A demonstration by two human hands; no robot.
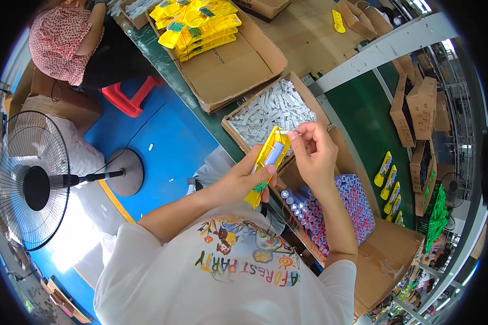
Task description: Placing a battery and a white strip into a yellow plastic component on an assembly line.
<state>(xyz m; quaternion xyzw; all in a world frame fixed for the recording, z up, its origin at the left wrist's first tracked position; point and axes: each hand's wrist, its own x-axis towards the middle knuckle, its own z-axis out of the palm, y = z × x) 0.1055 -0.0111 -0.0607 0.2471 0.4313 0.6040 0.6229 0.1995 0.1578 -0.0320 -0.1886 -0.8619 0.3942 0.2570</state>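
My left hand (237, 183) is closed around a long yellow plastic housing (261, 161), held tilted in front of my chest. Inside the housing lies a lilac cylindrical battery (274, 154), and a green circuit board (259, 187) shows near its lower end, partly behind my fingers. At the upper end, thumb and forefinger of my right hand (317, 160) pinch a small white plastic strip (282, 132) against the housing. Just beyond are many similar white plastic pieces (274, 111) in a carton. Below my right forearm, rows of lilac batteries (352, 208) fill another carton.
A cardboard tray (230, 70) holds stacked yellow housings (200, 27) at the far side. Several yellow units (389, 184) stand on the green surface (358, 116) to the right. A fan (36, 187), red stool (127, 100) and seated person (65, 43) are left.
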